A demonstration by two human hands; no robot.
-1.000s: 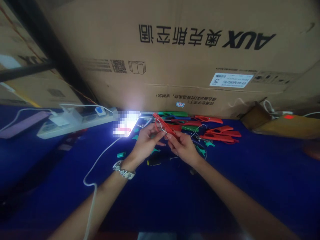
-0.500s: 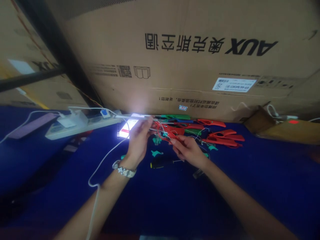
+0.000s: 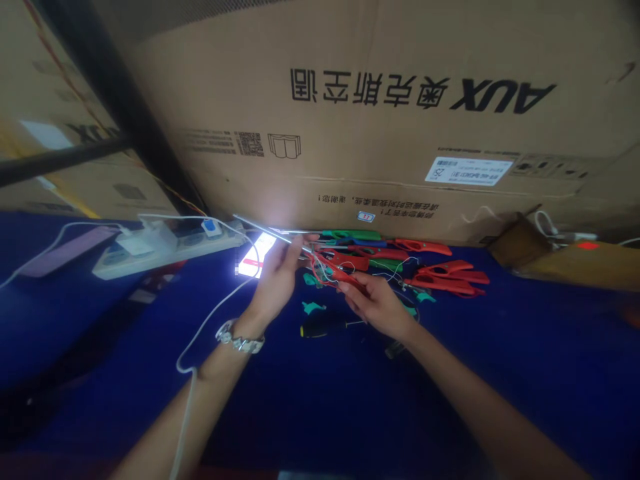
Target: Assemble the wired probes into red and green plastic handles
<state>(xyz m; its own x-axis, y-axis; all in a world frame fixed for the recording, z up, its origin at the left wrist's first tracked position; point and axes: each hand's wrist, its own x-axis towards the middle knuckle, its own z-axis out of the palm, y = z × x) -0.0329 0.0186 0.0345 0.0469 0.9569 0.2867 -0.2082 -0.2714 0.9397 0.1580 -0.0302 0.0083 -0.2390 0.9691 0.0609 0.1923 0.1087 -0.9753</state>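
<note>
My right hand (image 3: pixel 377 303) is closed on the red handle shell of a long-nosed lighter (image 3: pixel 333 268), with thin loose wires at its open side. My left hand (image 3: pixel 276 280) grips the lighter's metal tube (image 3: pixel 263 229) close to the handle. The tube slants up to the left, over a phone (image 3: pixel 254 257) with a bright screen. Behind the hands lie more lighters with red, green (image 3: pixel 357 235) and blue handles. Below the held lighter are small teal plastic pieces (image 3: pixel 313 307) and a black and yellow screwdriver (image 3: pixel 323 328).
To the left, a white power strip (image 3: pixel 107 267) holds a charger (image 3: pixel 147 237); its white cable (image 3: pixel 200 323) runs across my left forearm. Red handle parts (image 3: pixel 450 277) lie at the right. A large cardboard box (image 3: pixel 370 133) stands behind the blue cloth (image 3: pixel 320 407).
The metal tube has tilted, its far tip rising toward the upper left. My left hand has shifted slightly, with its wrist further left. The right hand has barely moved.
</note>
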